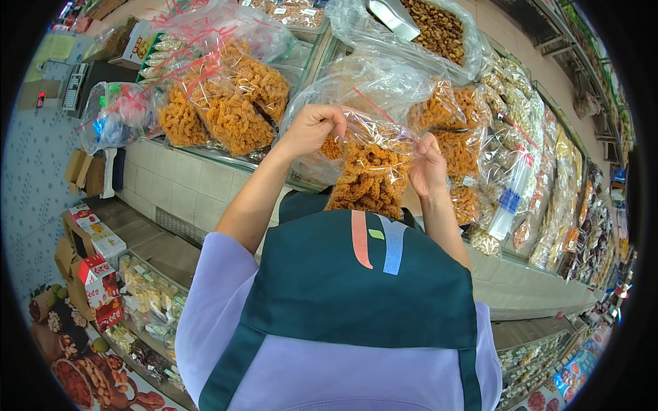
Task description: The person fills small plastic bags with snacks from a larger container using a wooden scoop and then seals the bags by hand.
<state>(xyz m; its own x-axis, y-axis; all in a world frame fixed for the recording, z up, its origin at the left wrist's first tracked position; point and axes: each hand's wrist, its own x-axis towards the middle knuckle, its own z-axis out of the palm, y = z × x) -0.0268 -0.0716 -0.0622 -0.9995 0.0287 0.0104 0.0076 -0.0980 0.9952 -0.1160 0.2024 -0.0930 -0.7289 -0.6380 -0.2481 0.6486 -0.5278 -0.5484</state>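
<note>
Between my hands hangs a clear plastic bag [371, 174] of orange-brown crinkled dried food, its top edge held up in front of my apron. My left hand [320, 128] pinches the bag's upper left corner, and my right hand [429, 162] grips the upper right corner. Behind it lies a large clear plastic bag [375, 77], spread loosely. More filled bags [234, 110] of the same food stand left of my left hand, with red ties or strips at their tops. Other filled bags [462, 138] lie just right of my right hand.
Beyond the hands, a plastic-lined bin [437, 31] of brown beans or nuts holds a metal scoop [393, 18]. Bagged dry goods [555, 190] line the counter at right. At left are a bag of colourful items [115, 115], a scale [76, 86] and cardboard boxes [85, 172].
</note>
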